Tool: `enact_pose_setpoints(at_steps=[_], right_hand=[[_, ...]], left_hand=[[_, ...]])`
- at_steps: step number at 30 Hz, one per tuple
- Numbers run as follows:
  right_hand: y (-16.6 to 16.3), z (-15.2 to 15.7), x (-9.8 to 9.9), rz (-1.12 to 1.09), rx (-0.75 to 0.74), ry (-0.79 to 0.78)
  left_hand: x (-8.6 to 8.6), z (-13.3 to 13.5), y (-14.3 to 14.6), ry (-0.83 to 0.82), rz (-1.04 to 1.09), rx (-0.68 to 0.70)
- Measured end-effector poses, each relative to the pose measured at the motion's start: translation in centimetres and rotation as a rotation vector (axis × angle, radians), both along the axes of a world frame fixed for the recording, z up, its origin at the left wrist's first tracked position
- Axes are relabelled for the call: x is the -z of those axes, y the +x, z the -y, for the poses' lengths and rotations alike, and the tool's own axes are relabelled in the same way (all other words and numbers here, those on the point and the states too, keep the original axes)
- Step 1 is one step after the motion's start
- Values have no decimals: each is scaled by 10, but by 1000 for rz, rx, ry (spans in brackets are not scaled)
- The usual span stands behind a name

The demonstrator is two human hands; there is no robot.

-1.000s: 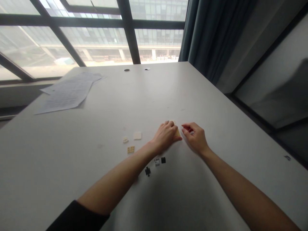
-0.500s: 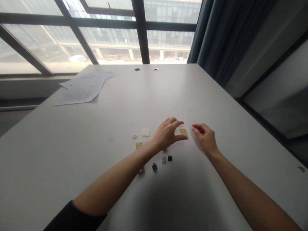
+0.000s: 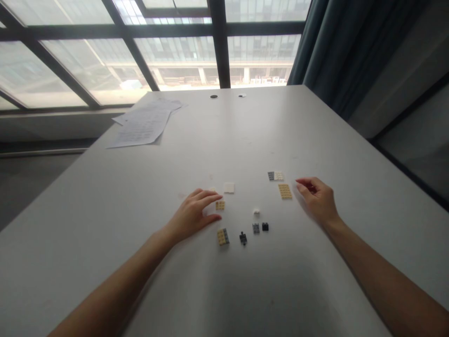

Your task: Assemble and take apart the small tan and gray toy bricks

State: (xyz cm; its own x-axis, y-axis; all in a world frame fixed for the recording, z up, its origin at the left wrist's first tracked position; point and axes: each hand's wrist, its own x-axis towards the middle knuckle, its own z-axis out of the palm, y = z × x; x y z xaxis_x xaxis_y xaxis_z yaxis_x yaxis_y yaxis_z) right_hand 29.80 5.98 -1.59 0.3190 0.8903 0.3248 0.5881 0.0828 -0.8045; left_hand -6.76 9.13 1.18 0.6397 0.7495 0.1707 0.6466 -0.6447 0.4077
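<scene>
My left hand (image 3: 196, 213) is open, thumb and fingers spread at the left side of a small tan building-brick plate (image 3: 220, 205); nothing shows in its grip. Partly behind its fingertips is a small white piece (image 3: 213, 189). My right hand (image 3: 317, 196) rests on the table with fingers curled in and thumb close to the index finger, nothing visible between them. Just left of it lies a larger tan plate (image 3: 285, 191). Beyond that plate, a dark grey plate (image 3: 271, 176) and a white plate (image 3: 278, 176) lie side by side.
Nearer me lie a tan-and-grey block (image 3: 222, 237), a black piece with end knobs (image 3: 243, 238), a grey piece (image 3: 256, 228) and a black brick (image 3: 265, 226). Also there are a small white piece (image 3: 256, 212) and a white tile (image 3: 229, 187). Papers (image 3: 143, 124) lie far left.
My left hand has moved left from the larger tan plate to the small one, uncovering pieces in the middle. My right hand keeps its pose beside the larger plate. The view has shifted somewhat.
</scene>
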Motion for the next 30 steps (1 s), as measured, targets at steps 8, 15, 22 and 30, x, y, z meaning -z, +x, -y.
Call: enact_pose_setpoints(at_steps=[8, 15, 22, 30], right_hand=[[2, 0, 1, 2, 10, -8], [1, 1, 0, -9, 6, -17], [1, 0, 0, -1, 0, -3], [1, 0, 1, -10, -6, -12]], left_hand=[[3, 1, 10, -59, 65, -66], [3, 2, 15, -77, 85, -84], [4, -3, 15, -78, 94, -34], [-7, -9, -3, -217, 59, 40]])
